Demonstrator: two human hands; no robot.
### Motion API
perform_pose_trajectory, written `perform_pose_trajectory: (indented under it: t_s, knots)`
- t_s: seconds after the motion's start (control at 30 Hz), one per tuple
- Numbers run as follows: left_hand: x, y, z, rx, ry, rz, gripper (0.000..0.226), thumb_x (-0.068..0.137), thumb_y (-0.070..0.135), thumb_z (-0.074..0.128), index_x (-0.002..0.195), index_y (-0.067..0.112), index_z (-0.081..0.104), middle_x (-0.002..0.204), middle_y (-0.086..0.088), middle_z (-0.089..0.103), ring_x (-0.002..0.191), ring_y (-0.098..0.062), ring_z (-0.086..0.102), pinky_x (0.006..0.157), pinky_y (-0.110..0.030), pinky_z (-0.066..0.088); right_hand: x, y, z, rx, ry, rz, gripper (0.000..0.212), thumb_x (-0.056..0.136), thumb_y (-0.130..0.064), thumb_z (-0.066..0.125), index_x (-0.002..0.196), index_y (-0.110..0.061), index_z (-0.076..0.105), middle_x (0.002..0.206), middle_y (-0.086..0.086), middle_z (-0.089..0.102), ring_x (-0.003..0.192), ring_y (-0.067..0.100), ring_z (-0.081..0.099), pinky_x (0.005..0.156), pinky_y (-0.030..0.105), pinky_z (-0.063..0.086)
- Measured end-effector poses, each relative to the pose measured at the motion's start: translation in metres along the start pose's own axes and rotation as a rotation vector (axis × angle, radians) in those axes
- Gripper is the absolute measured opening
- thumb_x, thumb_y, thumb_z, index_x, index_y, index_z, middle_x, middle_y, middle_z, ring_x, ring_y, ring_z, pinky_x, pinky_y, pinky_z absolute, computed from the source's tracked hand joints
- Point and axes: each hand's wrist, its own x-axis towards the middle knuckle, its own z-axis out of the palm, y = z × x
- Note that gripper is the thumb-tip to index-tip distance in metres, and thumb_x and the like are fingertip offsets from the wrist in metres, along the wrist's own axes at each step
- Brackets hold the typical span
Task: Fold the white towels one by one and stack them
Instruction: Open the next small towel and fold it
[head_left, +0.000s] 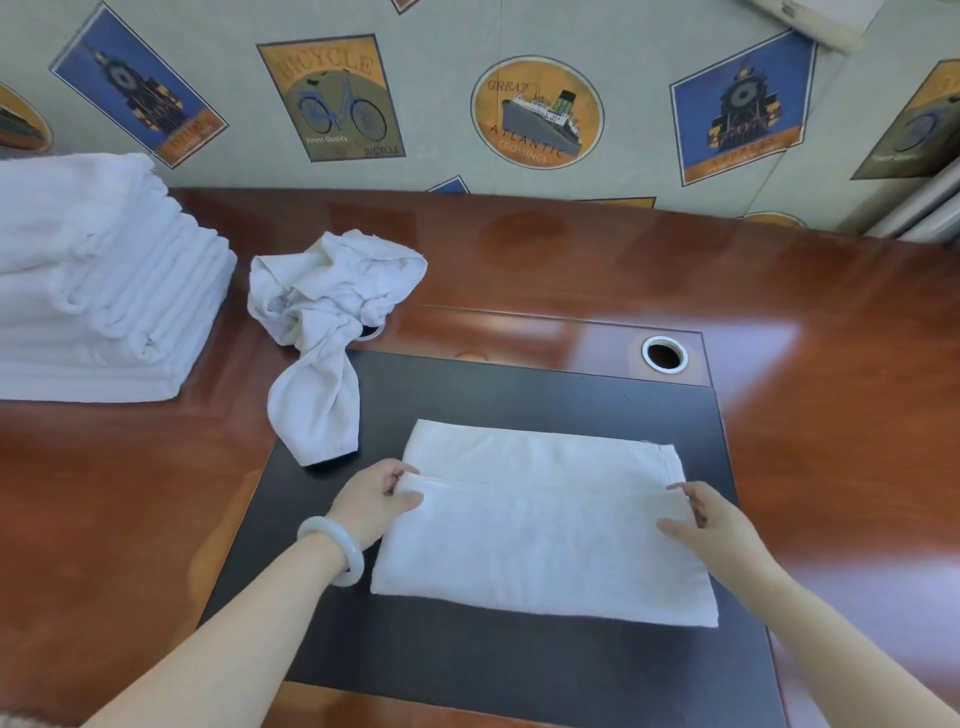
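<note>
White towel (540, 556), fold pinched by left hand (375, 500).

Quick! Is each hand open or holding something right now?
Left hand: pinches the towel at its fold.
Right hand: touches the towel's right end; whether it grips cannot be told.

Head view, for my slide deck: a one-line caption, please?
Left hand pinches and right hand touches a half-folded white towel on a dark mat; crumpled towel and folded stack lie left.
</note>
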Motion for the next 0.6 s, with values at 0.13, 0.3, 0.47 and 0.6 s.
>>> perform_pose_trajectory:
  t_s: [0.13,0.3,0.47,0.6]
  knots:
    - [0.002,0.002,0.002,-0.052,0.080,0.039,0.012,0.092,0.019,0.063,0.087,0.026,0.071,0.090,0.002,0.074,0.091,-0.020,0.068,0.085,-0.036,0.052,0.005,-0.002,-0.003,0.040,0.039,0.002,0.015,0.092,-0.018,0.064,0.088,-0.004,0.063,0.085,0.023,0.064,0.067,0.018,0.050,0.062,0.032,0.034]
    - [0.029,0.022,-0.008,-0.121,0.185,0.097,0.011,0.092,0.016,0.063,0.087,0.023,0.071,0.088,0.002,0.073,0.089,-0.019,0.067,0.081,-0.034,0.050,0.034,-0.027,-0.021,0.118,0.150,-0.002,0.022,0.093,-0.020,0.063,0.073,-0.010,0.062,0.065,0.010,0.053,0.062,0.016,0.044,0.059,0.031,0.030]
    - [0.059,0.030,0.006,0.016,0.229,0.073,0.005,0.092,0.022,0.060,0.091,0.024,0.065,0.089,0.005,0.067,0.085,-0.017,0.062,0.073,-0.030,0.050,0.064,-0.034,0.004,-0.021,0.202,0.021,0.021,0.097,-0.018,0.054,0.083,-0.003,0.056,0.075,0.017,0.055,0.064,0.026,0.050,0.057,0.035,0.038]
    - [0.064,0.029,0.008,0.093,0.268,0.129,0.018,0.093,0.014,0.055,0.079,0.023,0.062,0.065,0.005,0.051,0.060,-0.011,0.045,0.051,-0.017,0.034,0.067,-0.036,0.005,-0.075,0.248,-0.033,0.022,0.098,-0.022,0.050,0.077,-0.027,0.056,0.079,-0.004,0.064,0.071,0.011,0.055,0.052,0.026,0.039]
